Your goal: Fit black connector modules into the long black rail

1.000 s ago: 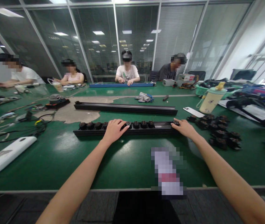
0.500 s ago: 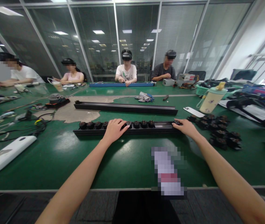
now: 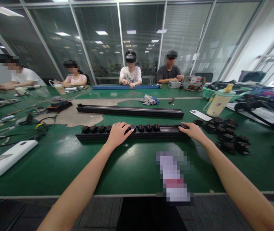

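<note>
A long black channel rail point(image 3: 137, 136) lies crosswise in front of me, with a row of black socket modules point(image 3: 148, 127) set in its left and middle stretch. My left hand point(image 3: 119, 134) is wrapped over the middle of the rail, hiding some modules. At the rail's right end my right hand point(image 3: 192, 131) pinches a small black socket module point(image 3: 183, 126), which its fingers partly cover. Between that module and the row, a stretch of bare channel shows. Loose black socket modules point(image 3: 229, 131) are heaped to the right of my right hand.
Behind lies a second black rail point(image 3: 129, 111). A white phone point(image 3: 200, 115) and a cream bottle point(image 3: 220, 102) stand or lie at the right. Nearer are a blurred-out item point(image 3: 172, 176) and a white power bank-like object point(image 3: 11, 158). Several co-workers sit across the green table point(image 3: 66, 173).
My right hand has shifted very slightly at the rail's right end; my left hand has stayed put. Across the table, the dark-shirted person has changed head and hand position.
</note>
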Motion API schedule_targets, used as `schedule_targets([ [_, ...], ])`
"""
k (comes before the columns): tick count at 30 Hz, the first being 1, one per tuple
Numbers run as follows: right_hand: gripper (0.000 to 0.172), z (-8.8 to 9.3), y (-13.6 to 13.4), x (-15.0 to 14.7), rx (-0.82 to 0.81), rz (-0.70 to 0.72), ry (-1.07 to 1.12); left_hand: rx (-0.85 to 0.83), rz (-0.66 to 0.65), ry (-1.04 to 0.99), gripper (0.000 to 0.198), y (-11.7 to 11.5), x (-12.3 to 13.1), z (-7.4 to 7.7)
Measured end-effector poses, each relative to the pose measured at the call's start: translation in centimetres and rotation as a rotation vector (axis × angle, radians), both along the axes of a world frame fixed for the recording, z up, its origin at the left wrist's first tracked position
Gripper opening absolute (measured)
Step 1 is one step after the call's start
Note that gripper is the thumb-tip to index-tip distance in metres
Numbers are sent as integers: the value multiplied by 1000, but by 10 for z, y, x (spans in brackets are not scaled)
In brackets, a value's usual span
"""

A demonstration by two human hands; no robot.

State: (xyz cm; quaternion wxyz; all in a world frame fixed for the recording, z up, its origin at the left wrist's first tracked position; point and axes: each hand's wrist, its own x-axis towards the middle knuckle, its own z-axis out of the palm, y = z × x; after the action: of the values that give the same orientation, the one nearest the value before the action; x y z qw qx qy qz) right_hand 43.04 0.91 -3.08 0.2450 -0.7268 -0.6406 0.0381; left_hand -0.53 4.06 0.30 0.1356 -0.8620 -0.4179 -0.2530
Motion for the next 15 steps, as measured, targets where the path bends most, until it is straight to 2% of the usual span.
schedule_targets([
  [10, 58, 3, -3, 7, 12, 77, 61, 2, 3, -5, 43, 2, -1, -2],
  [15, 54, 3, -2, 8, 5, 69, 47, 0, 1, -10, 43, 2, 0, -2],
])
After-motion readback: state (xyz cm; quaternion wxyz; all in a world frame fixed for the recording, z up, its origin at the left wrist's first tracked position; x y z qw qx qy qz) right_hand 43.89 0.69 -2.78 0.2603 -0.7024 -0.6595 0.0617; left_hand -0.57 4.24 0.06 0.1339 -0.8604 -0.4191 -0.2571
